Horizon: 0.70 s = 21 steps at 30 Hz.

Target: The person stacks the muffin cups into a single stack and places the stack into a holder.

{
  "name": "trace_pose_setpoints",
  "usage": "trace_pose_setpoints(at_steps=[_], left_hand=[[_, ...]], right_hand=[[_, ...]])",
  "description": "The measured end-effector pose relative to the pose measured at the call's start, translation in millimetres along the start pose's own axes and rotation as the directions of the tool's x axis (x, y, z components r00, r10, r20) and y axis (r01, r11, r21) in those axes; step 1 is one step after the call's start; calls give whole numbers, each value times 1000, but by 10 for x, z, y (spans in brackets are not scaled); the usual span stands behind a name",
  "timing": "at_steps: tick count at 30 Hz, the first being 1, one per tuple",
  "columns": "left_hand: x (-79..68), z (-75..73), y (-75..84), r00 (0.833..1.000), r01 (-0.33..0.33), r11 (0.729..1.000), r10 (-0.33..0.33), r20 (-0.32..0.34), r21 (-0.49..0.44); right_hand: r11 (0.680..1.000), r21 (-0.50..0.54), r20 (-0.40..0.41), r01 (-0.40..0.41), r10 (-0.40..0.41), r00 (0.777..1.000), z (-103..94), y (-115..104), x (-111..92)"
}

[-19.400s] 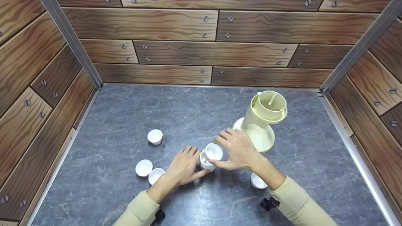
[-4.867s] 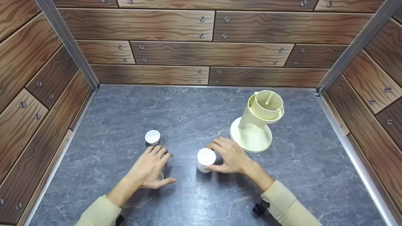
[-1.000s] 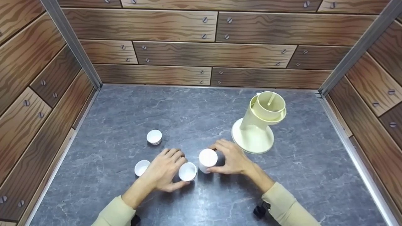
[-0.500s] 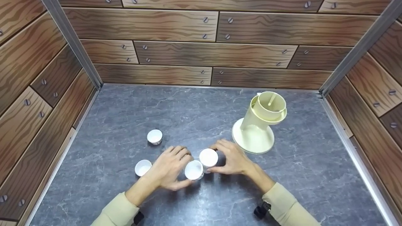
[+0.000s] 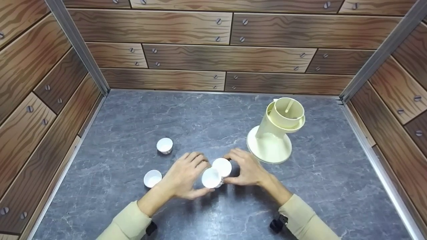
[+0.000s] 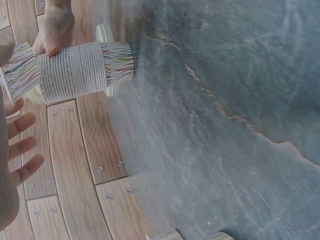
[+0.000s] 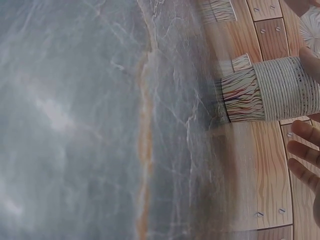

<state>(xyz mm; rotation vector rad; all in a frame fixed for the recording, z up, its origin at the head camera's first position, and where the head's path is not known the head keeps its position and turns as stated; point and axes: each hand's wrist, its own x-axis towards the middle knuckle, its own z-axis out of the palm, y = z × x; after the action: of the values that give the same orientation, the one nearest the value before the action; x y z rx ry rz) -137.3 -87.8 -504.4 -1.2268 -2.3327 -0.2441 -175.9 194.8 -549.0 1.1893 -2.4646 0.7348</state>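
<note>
My right hand point(image 5: 246, 168) holds a stack of nested paper baking cups point(image 7: 285, 90) upright on the table, thumb and fingers round its sides. Ridged white rims are packed close together above the bottom cup's patterned wall. My left hand point(image 5: 187, 175) pinches a single paper baking cup point(image 5: 211, 178), white inside with wavy coloured stripes outside. In the left wrist view that striped cup point(image 6: 24, 70) has its narrow base right at the stack's top. From the head view it overlaps the stack's near-left edge. Left-hand fingers point(image 6: 22, 147) below the thumb spread apart.
Two more cups stand on the grey marbled table point(image 5: 200, 120): a farther cup point(image 5: 164, 145) and a nearer cup point(image 5: 152, 178) beside my left wrist. A pale yellow-green dispenser point(image 5: 272, 133) with a round base stands behind my right hand. Wood-patterned walls surround the table.
My left hand has carried its cup rightward to the stack's top in the last second. Since the oldest frame, fewer loose cups stand on the table. My right hand keeps its place now.
</note>
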Motion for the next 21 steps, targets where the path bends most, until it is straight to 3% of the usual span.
trace_pose_setpoints(at_steps=[21], left_hand=[[232, 92, -77, 1000, -8, 1000, 8, -23, 2]], right_hand=[[1000, 2, -7, 12, -12, 1000, 4, 9, 2]])
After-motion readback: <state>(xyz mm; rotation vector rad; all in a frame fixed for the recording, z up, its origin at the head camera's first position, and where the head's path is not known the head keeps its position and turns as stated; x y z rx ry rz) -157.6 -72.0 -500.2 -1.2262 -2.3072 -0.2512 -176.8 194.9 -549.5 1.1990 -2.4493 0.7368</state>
